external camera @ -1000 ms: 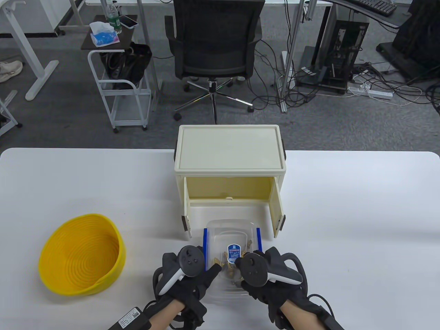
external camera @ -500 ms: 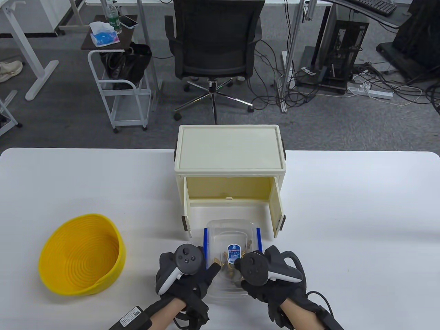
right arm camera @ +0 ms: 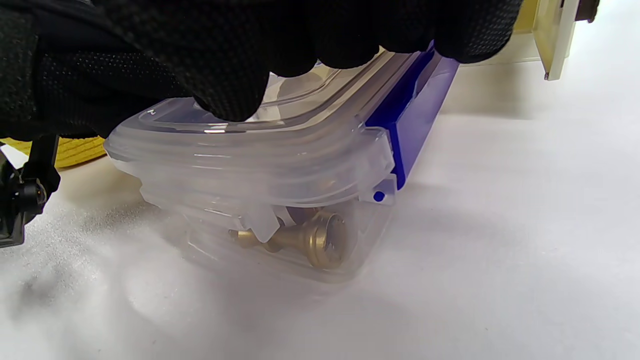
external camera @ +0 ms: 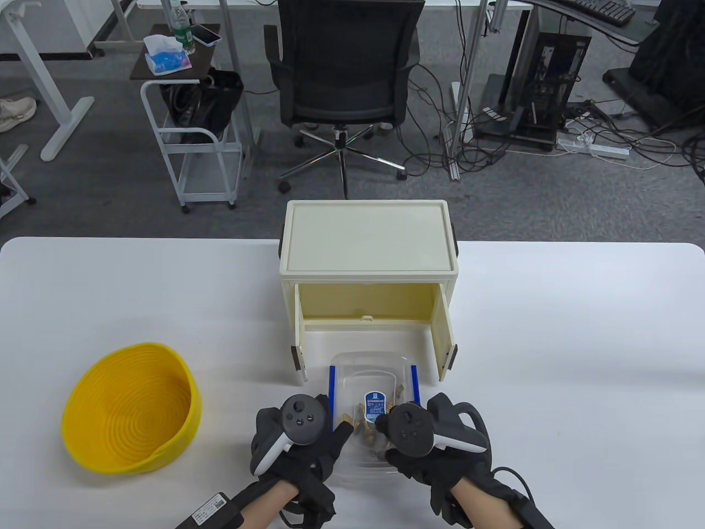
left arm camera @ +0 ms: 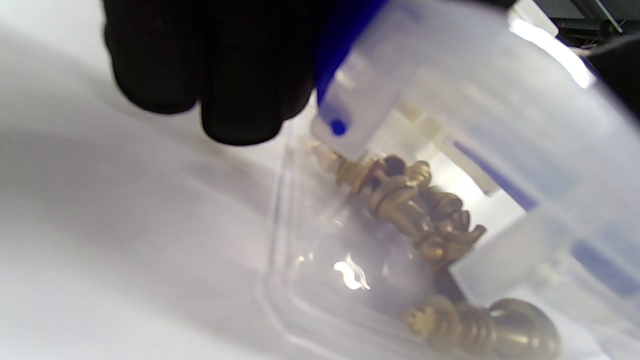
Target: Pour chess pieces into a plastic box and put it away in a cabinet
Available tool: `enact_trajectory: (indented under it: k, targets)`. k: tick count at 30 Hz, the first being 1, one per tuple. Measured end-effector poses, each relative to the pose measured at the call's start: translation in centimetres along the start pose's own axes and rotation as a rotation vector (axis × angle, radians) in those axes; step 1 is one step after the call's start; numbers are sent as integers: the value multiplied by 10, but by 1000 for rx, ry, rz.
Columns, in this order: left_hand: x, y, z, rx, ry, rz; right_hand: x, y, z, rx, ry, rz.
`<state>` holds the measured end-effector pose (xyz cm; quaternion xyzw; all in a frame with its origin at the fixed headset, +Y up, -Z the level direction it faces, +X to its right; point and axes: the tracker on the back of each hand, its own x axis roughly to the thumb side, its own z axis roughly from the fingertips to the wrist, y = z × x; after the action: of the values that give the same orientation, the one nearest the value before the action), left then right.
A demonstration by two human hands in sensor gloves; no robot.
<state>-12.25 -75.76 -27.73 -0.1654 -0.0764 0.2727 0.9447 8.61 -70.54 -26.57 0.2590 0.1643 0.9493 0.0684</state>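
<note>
A clear plastic box (external camera: 370,386) with a lid and blue side clips rests on the table just in front of the open cream cabinet (external camera: 368,264). Gold chess pieces (left arm camera: 415,210) lie inside it; one also shows in the right wrist view (right arm camera: 310,239). My left hand (external camera: 300,441) holds the box's left near corner, fingers (left arm camera: 240,90) by the blue clip (left arm camera: 345,75). My right hand (external camera: 424,441) holds the right near corner, fingers (right arm camera: 235,75) pressing on the lid (right arm camera: 260,145).
An empty yellow woven basket (external camera: 129,408) sits at the table's left front. The cabinet's two doors (external camera: 445,336) stand open toward me on either side of the box. An office chair (external camera: 344,71) stands beyond the table.
Both hands have shifted slightly on the near end of the box. The box itself has barely moved.
</note>
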Motion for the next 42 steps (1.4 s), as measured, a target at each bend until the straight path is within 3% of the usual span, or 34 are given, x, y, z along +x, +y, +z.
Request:
enact_trajectory:
  k: [6, 11, 16, 21, 24, 26, 34, 42]
  targets:
    - [-2, 2, 0, -8, 2, -1, -4, -3, 1, 4, 10, -48]
    - [-6, 8, 4, 49, 2, -59, -13, -6, 3, -34, 16, -139]
    - [-5, 31, 15, 196, -26, -139, -25, -16, 11, -165, 66, -198]
    - [-4, 54, 27, 380, -68, -215, -34, -22, 19, -266, 209, -244]
    - [-6, 63, 36, 487, -81, -285, -41, -20, 21, -273, 300, -319]
    - [-9, 69, 41, 538, -80, -327, -45, -17, 20, -214, 351, -358]
    - [-25, 85, 42, 550, -36, -278, -65, 14, 5, -95, 395, -632]
    - [-32, 89, 38, 530, -16, -253, -79, 42, -5, -129, 406, -930]
